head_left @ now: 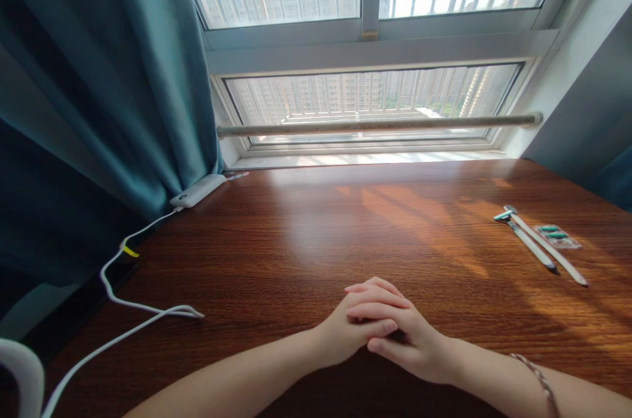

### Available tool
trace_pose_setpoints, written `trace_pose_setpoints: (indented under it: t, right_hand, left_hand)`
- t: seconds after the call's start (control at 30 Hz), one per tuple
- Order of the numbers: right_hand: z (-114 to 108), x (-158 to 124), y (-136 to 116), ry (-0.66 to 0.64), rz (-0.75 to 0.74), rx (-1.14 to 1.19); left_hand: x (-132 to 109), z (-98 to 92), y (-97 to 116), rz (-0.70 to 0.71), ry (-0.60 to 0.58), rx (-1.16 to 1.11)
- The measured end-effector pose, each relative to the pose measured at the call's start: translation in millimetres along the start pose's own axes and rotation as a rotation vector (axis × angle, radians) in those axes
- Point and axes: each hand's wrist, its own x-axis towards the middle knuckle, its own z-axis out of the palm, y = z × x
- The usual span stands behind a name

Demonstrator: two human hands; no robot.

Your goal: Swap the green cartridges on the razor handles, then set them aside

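Head: razor points diagonally toward window

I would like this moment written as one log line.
left hand and right hand: clasped together | surface: wood-grain tabletop | right side: razor, clear packet | left side: white cable

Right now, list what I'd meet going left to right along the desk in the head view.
Cable → white device → left hand → right hand → razor.
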Motion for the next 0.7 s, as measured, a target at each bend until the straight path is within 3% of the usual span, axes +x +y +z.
trace_pose_setpoints:
  t: [0.33,0.7]
  right_hand:
    - [0.1,0.2,0.9,0.003,-0.001,0.009]
    - [0.1,0.0,1.4,-0.002,0.019,-0.062]
  left_hand:
    - [1.1,-0.1,-0.4,-0.001,0.005,-0.027]
    - [1.1,-0.2,-14.9,0.060,0.013,-0.041]
